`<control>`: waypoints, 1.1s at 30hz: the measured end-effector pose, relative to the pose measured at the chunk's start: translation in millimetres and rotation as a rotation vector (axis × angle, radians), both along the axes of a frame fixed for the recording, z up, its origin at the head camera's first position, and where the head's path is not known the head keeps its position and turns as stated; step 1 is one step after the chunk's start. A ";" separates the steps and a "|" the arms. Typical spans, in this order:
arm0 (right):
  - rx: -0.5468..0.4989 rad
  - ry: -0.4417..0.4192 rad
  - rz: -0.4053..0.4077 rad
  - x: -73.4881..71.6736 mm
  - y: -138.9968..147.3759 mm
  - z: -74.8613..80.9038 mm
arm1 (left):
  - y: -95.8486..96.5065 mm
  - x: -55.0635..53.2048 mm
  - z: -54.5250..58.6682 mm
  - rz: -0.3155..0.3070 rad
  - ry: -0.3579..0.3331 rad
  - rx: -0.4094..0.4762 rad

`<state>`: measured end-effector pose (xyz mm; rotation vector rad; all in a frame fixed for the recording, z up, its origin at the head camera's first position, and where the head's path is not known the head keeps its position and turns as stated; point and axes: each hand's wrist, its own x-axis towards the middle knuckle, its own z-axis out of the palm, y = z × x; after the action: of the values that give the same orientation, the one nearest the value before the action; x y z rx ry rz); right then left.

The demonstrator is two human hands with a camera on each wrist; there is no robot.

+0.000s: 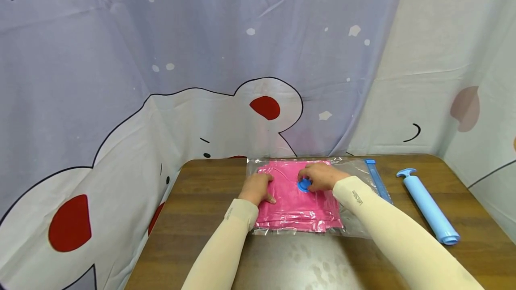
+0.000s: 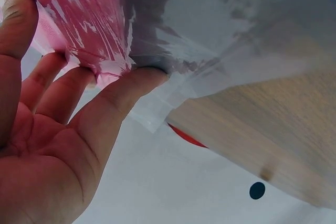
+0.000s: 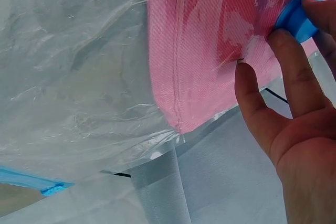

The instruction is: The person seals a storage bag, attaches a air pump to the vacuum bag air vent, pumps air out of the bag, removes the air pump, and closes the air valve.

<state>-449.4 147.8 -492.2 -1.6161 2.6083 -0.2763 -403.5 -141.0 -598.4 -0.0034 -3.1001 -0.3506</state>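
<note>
A clear plastic vacuum storage bag [image 1: 356, 167] lies flat on the table with folded pink cloth [image 1: 288, 205] inside it. On its upper face sits a round blue valve cap [image 3: 299, 17]. My right hand [image 1: 322, 176] pinches this cap between thumb and fingers, while other fingertips touch the film over the cloth. At the bag's left side, my left hand [image 1: 257, 188] rests with fingers spread and touching the plastic. The left wrist view shows its fingers [image 2: 118, 95] along the film's edge, gently bent.
A blue zip strip [image 1: 379, 181] runs along the bag's right end. Farther right, a light blue hand pump [image 1: 429, 207] lies on the brown wooden table [image 1: 209, 218]. A printed curtain [image 1: 193, 48] hangs behind the table and along its sides.
</note>
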 end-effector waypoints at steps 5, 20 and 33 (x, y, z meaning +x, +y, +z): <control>0.015 -0.040 -0.032 1.6 -0.1 2.9 | -0.3 -0.4 -0.5 -0.001 0.002 0.002; -0.007 -0.034 -0.004 4.3 1.4 4.1 | -0.6 -0.3 -2.4 -0.027 0.050 -0.042; -0.011 -0.051 -0.027 5.5 -0.2 7.4 | -0.2 2.6 4.6 -0.016 0.033 -0.019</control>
<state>-443.9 147.6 -484.8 -1.5571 2.5971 -0.3287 -400.8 -141.2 -593.8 -0.0348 -3.0723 -0.3176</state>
